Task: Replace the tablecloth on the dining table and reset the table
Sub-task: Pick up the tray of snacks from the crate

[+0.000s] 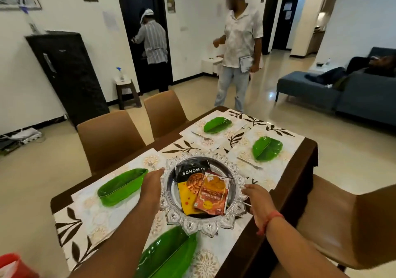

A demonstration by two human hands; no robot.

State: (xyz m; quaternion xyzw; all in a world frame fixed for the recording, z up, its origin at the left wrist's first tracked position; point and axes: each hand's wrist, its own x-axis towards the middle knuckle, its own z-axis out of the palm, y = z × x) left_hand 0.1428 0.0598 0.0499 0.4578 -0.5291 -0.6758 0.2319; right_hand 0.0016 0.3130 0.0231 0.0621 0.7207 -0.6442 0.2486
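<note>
The crystal tray (203,194) of snack packets (201,190) is held at opposite rims by left grip (151,183) and right grip (255,194), fingers curled; resetting is judged nearly done, centring on the counter (300,170) needed next.

Home dining-living room, set dining table (300,160) with brown chairs (109,136) around it, blue sofa (353,93) beyond, fridge (70,74) behind the chairs

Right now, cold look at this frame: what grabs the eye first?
The ornate clear tray at table centre, with the left hand and right hand at its opposite rims; it holds snack packets, one reading ALMONDS. Around it sit four green leaf-shaped plates on placemats over a leaf-print tablecloth. Behind, a person in a white shirt stands by the far end.
</note>
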